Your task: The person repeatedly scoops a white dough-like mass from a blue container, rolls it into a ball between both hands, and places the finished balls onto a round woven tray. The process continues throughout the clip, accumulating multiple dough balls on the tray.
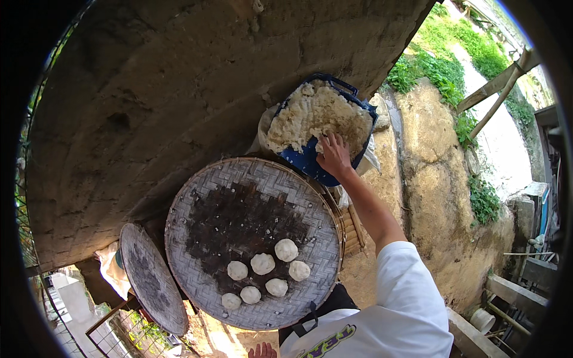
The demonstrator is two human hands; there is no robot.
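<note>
At the far side my right hand [335,154] reaches into a blue plastic basin [307,162]. Its fingers are apart and touch the edge of a pale, crumbly dough-like mass [316,113] heaped there; the fingertips are partly sunk in it. Nearer, a round woven bamboo tray [194,274] carries several whitish rounded lumps [262,263] grouped on its near part, with small crumbs scattered around. Only the fingers of my left hand [262,351] show, at the lower edge below the tray; they are stretched out, with nothing visible in them.
A rough wall [119,119] rises along the left and far side. Against it leans a second, smaller woven tray [152,277]. A pale sack [262,134] lies under the basin. To the right are a stone-like slope [430,149], plants [439,65] and wooden beams [498,86].
</note>
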